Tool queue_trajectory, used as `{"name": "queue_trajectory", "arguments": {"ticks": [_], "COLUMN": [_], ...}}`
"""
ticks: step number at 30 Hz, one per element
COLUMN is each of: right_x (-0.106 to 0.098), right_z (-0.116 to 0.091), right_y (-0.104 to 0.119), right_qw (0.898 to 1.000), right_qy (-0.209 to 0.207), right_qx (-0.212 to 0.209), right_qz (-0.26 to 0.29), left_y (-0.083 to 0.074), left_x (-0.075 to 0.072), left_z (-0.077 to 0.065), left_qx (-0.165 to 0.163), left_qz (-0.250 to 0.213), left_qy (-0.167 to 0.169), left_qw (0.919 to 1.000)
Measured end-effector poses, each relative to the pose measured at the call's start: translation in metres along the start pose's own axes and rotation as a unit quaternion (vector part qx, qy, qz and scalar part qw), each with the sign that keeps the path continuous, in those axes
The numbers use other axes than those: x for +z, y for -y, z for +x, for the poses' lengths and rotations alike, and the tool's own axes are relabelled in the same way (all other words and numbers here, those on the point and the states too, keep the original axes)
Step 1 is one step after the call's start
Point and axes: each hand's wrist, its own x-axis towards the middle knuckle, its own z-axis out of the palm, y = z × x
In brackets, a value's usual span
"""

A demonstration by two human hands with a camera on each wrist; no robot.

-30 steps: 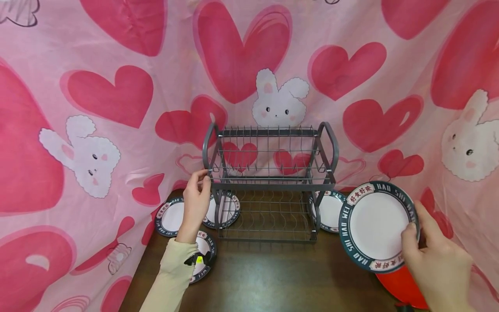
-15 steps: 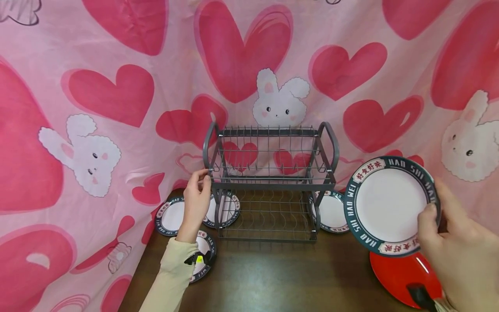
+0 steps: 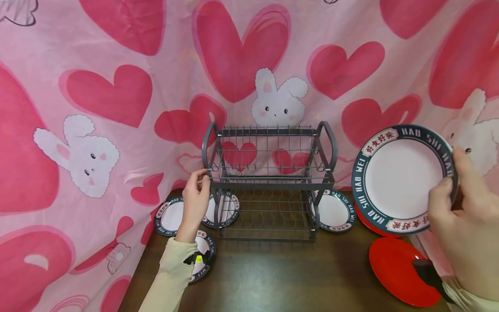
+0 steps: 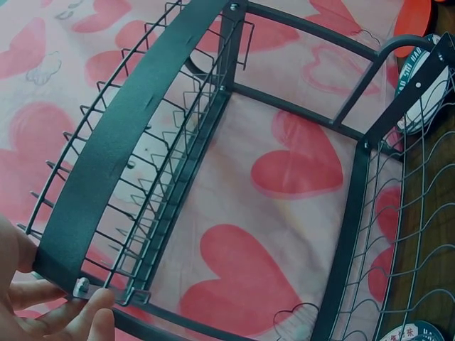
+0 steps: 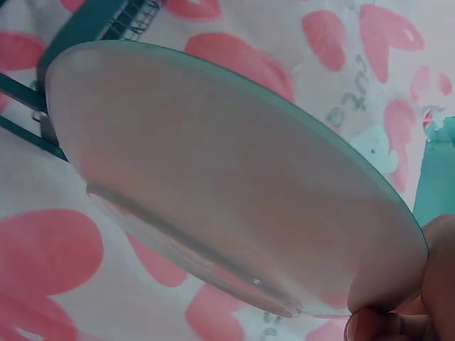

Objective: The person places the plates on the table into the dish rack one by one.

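Observation:
My right hand (image 3: 468,212) pinches the right edge of a white plate (image 3: 403,180) with a dark lettered rim. The plate is raised to the right of the rack, its white face toward the head camera. The right wrist view shows its pale underside (image 5: 234,177) and fingertips at its edge. My left hand (image 3: 196,193) grips the left front corner of a two-tier grey metal dish rack (image 3: 273,187). In the left wrist view, fingers (image 4: 64,320) curl at the end of the rack's upper front bar (image 4: 128,135). No dishes stand in either tier.
Three lettered plates lie left of the rack: one near the cloth (image 3: 171,216), one partly behind the rack leg (image 3: 230,210), one under my left wrist (image 3: 202,247). Another lettered plate (image 3: 335,212) lies right. Two red plates (image 3: 397,268) lie farther right. Pink heart-patterned cloth (image 3: 128,34) surrounds the table.
My right hand has lifted the white plate up and to the right, uncovering more of the red plates and the lettered plate beside the rack. My left hand stays on the rack corner.

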Motion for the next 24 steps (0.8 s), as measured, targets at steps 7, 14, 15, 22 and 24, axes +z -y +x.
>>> {"name": "queue_trajectory", "arguments": {"ticks": [7,14,15,22,24], "right_x": [-0.003,0.001,0.001,0.011,0.017], "right_z": [0.018,0.030,0.032,0.046,0.049], "right_y": [0.009,0.015,0.016,0.026,0.027], "right_qw": [0.999,0.999,0.999,0.999,0.998], "right_qy": [0.029,0.013,0.017,0.001,-0.025], "right_qx": [-0.020,-0.029,-0.034,-0.038,-0.047], "right_qz": [0.006,0.000,-0.004,-0.023,-0.038], "left_y": [0.000,0.000,0.000,-0.001,-0.001], "left_x": [0.000,0.001,0.001,0.000,0.000], "left_z": [0.000,0.000,-0.001,0.000,0.000], "left_qx": [0.001,0.000,0.001,0.004,0.004], "left_qz": [0.000,0.000,0.000,0.001,0.001], "left_qy": [-0.001,0.001,0.000,-0.002,-0.002], "left_qw": [1.0000,1.0000,1.0000,1.0000,1.0000]}}
